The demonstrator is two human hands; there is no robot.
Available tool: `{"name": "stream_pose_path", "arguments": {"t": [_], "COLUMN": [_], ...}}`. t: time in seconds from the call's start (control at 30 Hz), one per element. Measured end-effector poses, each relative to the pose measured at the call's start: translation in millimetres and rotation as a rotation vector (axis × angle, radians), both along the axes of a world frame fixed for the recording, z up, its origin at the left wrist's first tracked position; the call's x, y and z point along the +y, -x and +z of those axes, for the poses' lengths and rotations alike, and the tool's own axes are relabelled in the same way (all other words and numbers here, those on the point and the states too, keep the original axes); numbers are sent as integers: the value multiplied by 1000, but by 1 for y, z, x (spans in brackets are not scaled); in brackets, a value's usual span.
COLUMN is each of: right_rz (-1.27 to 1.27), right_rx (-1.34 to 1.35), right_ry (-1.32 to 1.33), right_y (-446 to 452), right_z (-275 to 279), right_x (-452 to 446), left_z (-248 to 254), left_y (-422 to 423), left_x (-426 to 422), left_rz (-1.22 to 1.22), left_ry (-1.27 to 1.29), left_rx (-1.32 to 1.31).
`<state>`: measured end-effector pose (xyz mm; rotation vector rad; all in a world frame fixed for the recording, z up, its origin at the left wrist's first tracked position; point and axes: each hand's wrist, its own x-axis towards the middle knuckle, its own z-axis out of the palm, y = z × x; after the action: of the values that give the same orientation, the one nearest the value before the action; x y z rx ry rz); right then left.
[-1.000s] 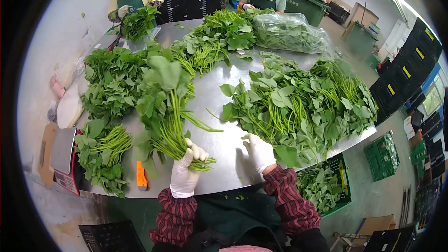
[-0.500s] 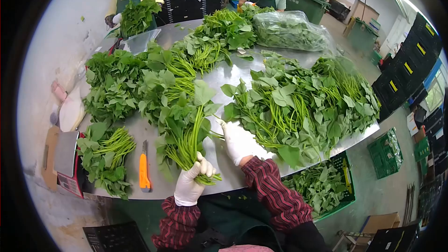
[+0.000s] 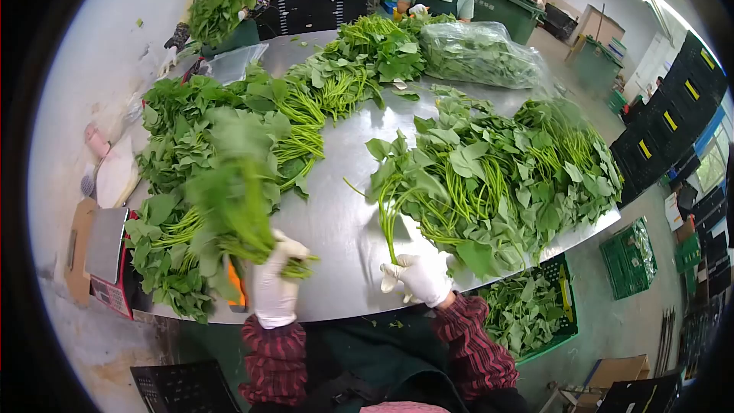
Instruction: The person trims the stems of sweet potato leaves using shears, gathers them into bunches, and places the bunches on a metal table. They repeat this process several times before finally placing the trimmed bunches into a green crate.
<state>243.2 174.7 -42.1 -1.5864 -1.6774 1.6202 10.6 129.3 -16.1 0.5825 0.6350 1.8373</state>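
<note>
My left hand [image 3: 277,283], in a white glove, is closed round the stems of a bunch of leafy greens [image 3: 241,203]. The bunch tilts left and is smeared by motion. My gloved right hand [image 3: 420,278] pinches a few stems of leafy greens [image 3: 388,226] at the front edge of the right-hand pile [image 3: 497,176]. Under the left bunch an orange utility knife [image 3: 240,291] lies partly covered. Beside it sits a smaller bunch of greens [image 3: 164,241], and behind that a larger pile [image 3: 180,134].
A metal table [image 3: 348,191] carries the greens and a filled plastic bag [image 3: 485,53]. At left stands a red-edged scale [image 3: 111,294]. A green crate of leaves [image 3: 567,329] is below the right edge. Two people [image 3: 222,0] work across the table.
My left hand has moved left with its bunch, over the knife. My right hand has drawn back towards me and now pinches stems. The person at far left has leaned over.
</note>
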Motion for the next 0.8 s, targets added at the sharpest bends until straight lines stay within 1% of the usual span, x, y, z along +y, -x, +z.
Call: {"name": "stream_pose_path", "arguments": {"t": [0.03, 0.1, 0.17, 0.23, 0.3, 0.33, 0.37, 0.43, 0.5, 0.53, 0.57, 0.63, 0.67, 0.7, 0.77, 0.8], "right_rz": [6, -12, 0, 89, 113, 159, 205, 209, 109, 51, 47, -67, -56, -61, -120, -232], "right_rx": [2, 120, 85, 36, 30, -17, -64, -17, 115, 98, 96, 339, 402, 402, 422, 566], "right_ry": [-3, 15, 3, -126, -83, -20, 44, 73, 50, 53, 53, -48, 0, 0, -61, -173], "right_y": [2, 4, 4, 3, 4, 4, 3, 0, -2, -1, -1, -2, -1, -2, 0, 5], "right_z": [3, 6, 2, -7, 12, 17, 20, 16, 12, 11, 7, -2, 2, -3, -12, -12], "right_x": [-5, -14, -20, -26, -30, -31, -32, -32, -35, -34, -35, -39, -41, -41, -45, -53], "left_z": [-6, -29, -49, -63, -55, -53, -51, -49, -50, -50, -51, -62, -60, -57, -55, -58], "left_y": [-8, -30, -50, -69, -78, -77, -77, -78, -82, -81, -79, -77, -78, -78, -81, -84], "left_x": [0, -2, -7, -11, -13, -13, -14, -14, -15, -15, -15, -15, -16, -18, -20, -21], "left_rz": [-32, -117, -264, -286, -409, -489, -490, -530, -491, -502, -514, -567, -586, -606, -615, -601], "left_ry": [193, 262, 302, 336, 379, 379, 378, 349, 360, 375, 390, 380, 385, 391, 414, 368], "left_rx": [149, 55, 42, 71, 39, 55, 56, 29, 34, 11, -12, -11, -64, -117, -146, -232]}}
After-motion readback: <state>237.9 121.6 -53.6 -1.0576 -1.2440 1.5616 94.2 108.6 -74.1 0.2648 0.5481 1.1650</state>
